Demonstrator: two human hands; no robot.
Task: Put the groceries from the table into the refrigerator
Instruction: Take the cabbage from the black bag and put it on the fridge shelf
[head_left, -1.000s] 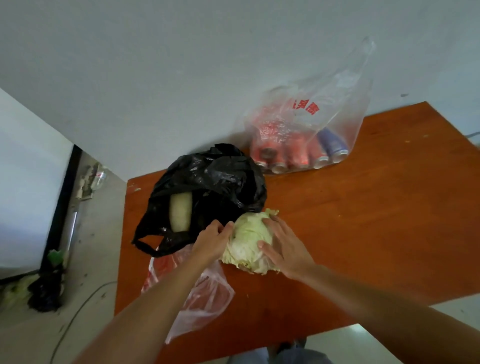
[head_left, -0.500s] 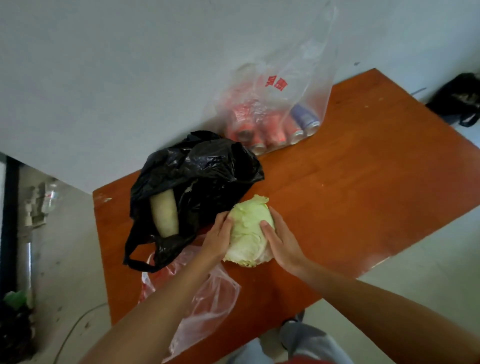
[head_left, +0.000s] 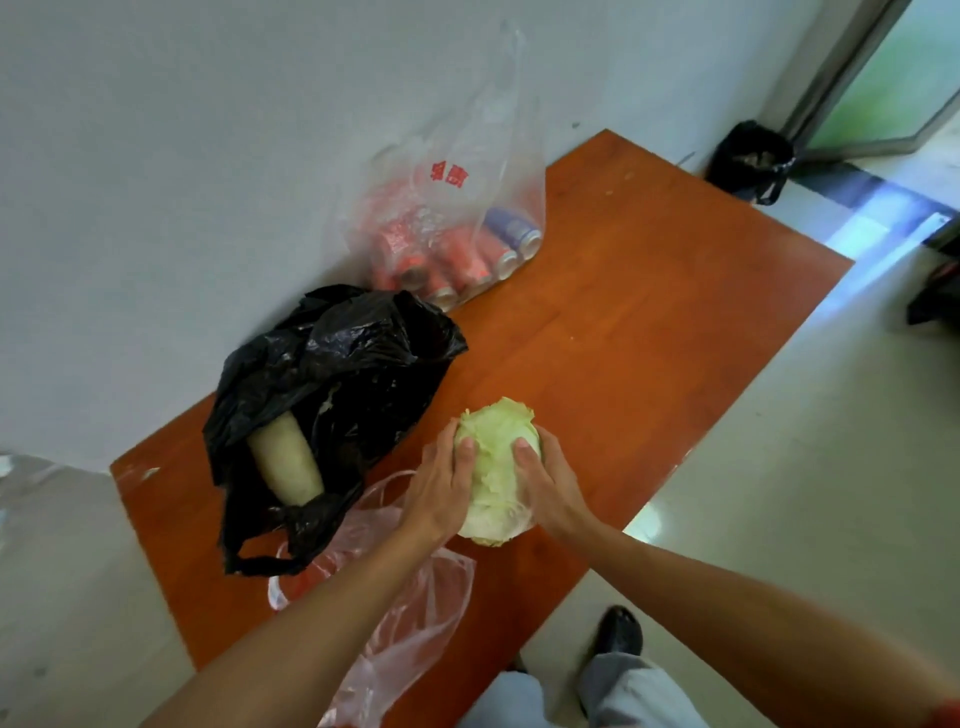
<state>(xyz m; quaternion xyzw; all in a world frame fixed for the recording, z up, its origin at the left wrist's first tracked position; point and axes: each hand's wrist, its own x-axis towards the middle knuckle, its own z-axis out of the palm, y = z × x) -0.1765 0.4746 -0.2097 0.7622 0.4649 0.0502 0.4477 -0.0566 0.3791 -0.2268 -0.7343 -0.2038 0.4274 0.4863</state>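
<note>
A pale green cabbage (head_left: 496, 467) is gripped between both hands above the near part of the orange-brown table (head_left: 649, 322). My left hand (head_left: 441, 486) presses its left side and my right hand (head_left: 550, 480) holds its right side. To the left lies an open black plastic bag (head_left: 353, 374) with a white radish (head_left: 285, 462) showing inside. At the back against the wall stands a clear plastic bag of drink cans (head_left: 457, 249). The refrigerator is out of view.
A crumpled clear pinkish bag (head_left: 410, 613) lies on the table under my left forearm. A black bag (head_left: 750, 161) sits on the floor by a doorway at the upper right. My shoe (head_left: 618, 631) is on the pale floor below the table edge.
Both hands have closed around the cabbage and raised it slightly toward me. The view has swung right, revealing the floor, the doorway and the black floor bag.
</note>
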